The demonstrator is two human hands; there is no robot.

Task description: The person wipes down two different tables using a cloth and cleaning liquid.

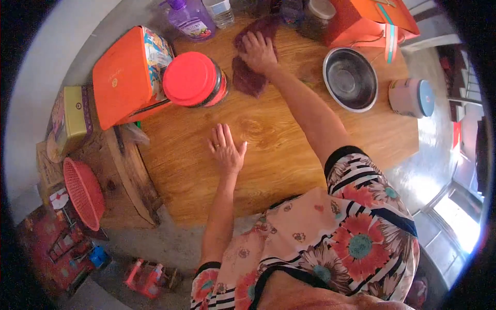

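Note:
My right hand presses down on a dark purple cloth spread on the far part of the wooden table. The cloth runs out past both sides of the hand, up toward the bottles at the back. My left hand lies palm down on the bare tabletop, fingers a little apart, a ring on one finger. Just beyond it stands a jar with a red lid. To the right of my right forearm sits a round metal basin, with nothing seen in it.
An orange box stands at the left, an orange-red gift bag at the back right. A purple bottle, a clear plastic bottle and a lidded jar line the back. A blue-lidded tub lies right; a pink basket leans left.

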